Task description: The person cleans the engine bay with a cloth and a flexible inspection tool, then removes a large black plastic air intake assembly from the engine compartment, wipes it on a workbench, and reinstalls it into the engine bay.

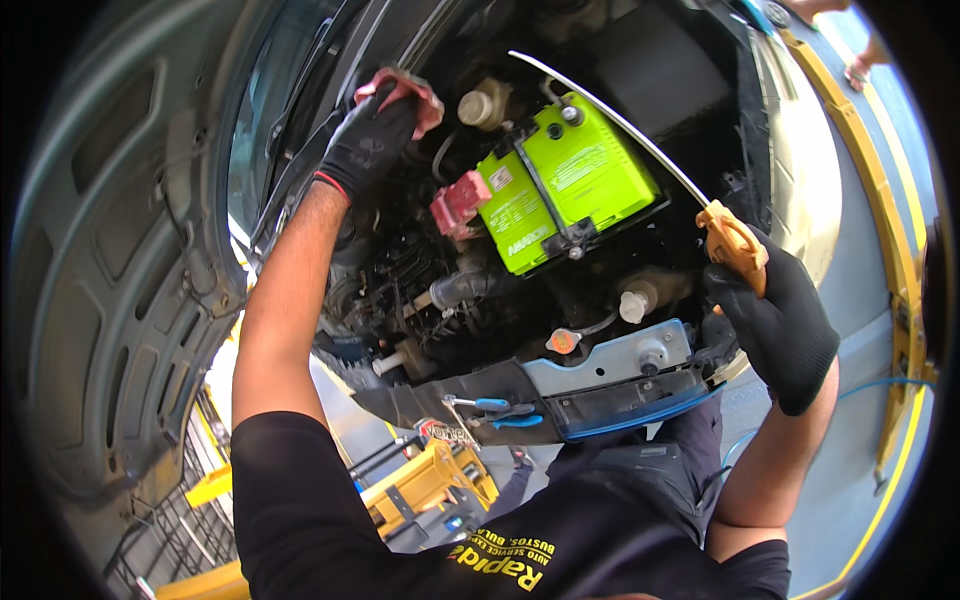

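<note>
My left hand (370,142), in a black glove with a red cuff edge, is closed on a pinkish-red rag (424,104) at the far left of the engine bay. In my right hand (782,330), also black-gloved, is the orange handle of a dipstick (734,242). Its long, thin, pale blade reaches up and left, passing over the right edge of a bright green car battery (590,165). A black hold-down bar crosses the battery, and a red terminal cover (461,203) sits at its left side.
The raised hood (110,220) fills the left side. A radiator cap (563,342) and white reservoir cap (634,306) lie near the front. Blue-handled tools (516,421) rest on the front panel. Yellow lift parts (905,290) stand at right; another person's foot shows top right.
</note>
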{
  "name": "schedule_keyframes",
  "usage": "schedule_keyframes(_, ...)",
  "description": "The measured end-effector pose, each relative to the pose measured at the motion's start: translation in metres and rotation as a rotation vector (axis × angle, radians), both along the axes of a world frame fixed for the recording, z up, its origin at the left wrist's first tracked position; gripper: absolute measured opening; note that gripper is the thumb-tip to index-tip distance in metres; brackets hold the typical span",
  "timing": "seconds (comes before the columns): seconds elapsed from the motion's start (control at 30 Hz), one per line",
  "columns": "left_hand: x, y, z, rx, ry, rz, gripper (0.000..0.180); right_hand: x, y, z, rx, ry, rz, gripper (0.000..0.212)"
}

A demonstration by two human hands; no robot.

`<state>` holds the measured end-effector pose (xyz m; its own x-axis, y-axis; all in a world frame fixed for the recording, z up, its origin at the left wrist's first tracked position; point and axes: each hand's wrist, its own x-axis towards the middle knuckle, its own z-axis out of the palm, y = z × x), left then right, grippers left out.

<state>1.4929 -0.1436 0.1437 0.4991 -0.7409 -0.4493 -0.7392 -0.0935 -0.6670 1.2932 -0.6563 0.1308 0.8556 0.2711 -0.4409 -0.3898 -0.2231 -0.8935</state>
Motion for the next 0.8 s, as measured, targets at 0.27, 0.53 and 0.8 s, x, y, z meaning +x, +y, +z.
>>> schedule_keyframes(0.27,0.124,-0.236,-0.006,0.032,0.029,0.288,0.056,0.02,-0.031,-0.009,-0.016,-0.052,-0.061,0.031)
schedule_keyframes(0.53,0.143,-0.201,-0.008,-0.035,0.082,-0.001,0.046,0.051,-0.058,-0.034,-0.051,-0.106,-0.032,0.037)
schedule_keyframes(0.8,0.112,-0.196,-0.01,-0.235,0.225,0.119,0.064,0.07,-0.074,-0.034,0.065,-0.061,0.004,0.036)
